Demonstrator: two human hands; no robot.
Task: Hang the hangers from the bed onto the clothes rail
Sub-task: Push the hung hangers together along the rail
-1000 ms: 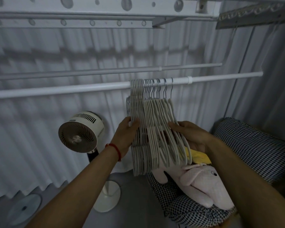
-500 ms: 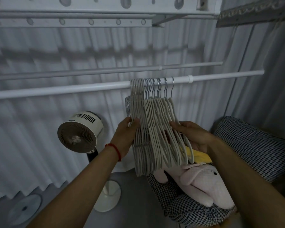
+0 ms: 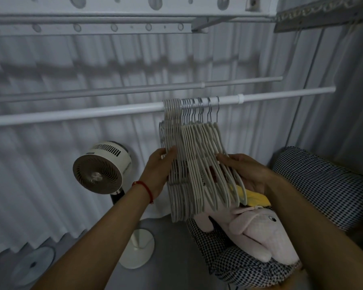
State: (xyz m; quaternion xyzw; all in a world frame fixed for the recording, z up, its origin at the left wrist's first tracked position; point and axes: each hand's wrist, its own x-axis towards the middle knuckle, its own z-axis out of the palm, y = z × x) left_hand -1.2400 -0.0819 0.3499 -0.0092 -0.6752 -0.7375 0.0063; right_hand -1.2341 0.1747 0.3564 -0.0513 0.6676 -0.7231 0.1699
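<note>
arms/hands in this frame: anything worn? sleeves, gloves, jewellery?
Both forearms are bare: no sleeves in view, no gloves. The left hand has a thin red string bracelet round its wrist. The right hand shows no ring, watch or band on what is visible.
</note>
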